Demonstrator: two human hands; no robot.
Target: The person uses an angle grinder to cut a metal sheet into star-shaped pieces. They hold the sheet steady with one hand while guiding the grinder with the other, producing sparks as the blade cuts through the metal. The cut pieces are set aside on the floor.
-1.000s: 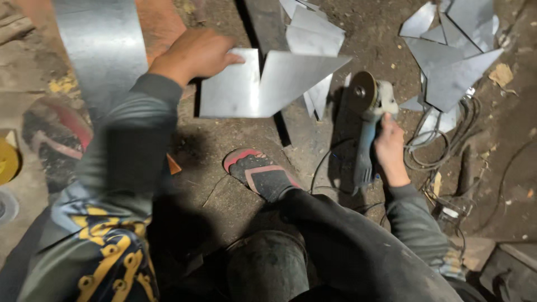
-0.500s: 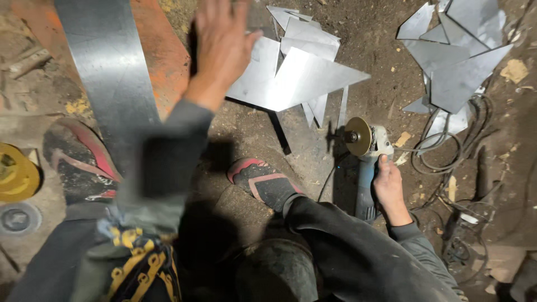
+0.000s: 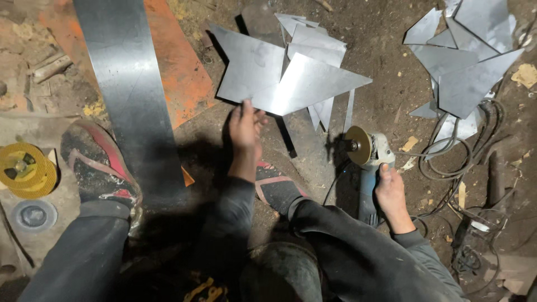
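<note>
Steel sheet offcuts cover much of the dirt floor in the head view. Left hand (image 3: pixel 245 126) sits at centre frame, fingers extended onto the lower edge of an arrow-shaped cut sheet (image 3: pixel 279 75) that lies flat on the ground in the upper centre; fingertips touch its edge, but I cannot tell whether they pinch it or merely rest there. More pointed offcuts lie under and behind that sheet.

Right hand (image 3: pixel 390 193) is at lower right of centre, clenched around the blue body of an angle grinder (image 3: pixel 366 162). Grinder lies low over the ground with its disc (image 3: pixel 358 145) toward the top of the frame, just beside the lower right tip of the cut sheet, not touching it. Its cable loops away to the right.

Long steel strip (image 3: pixel 131 95) runs from the top left down toward frame centre-left, over an orange panel (image 3: pixel 184 72). Left foot in a red and black sandal (image 3: pixel 98 165) stands at its left edge, lower left. Right sandalled foot (image 3: pixel 277 187) is between the two hands, below the left wrist.

Second pile of triangular offcuts (image 3: pixel 464 61) occupies the upper right, well apart from both hands. Yellow disc (image 3: pixel 25 169) and a grey disc (image 3: pixel 33 215) lie at the far left edge.
</note>
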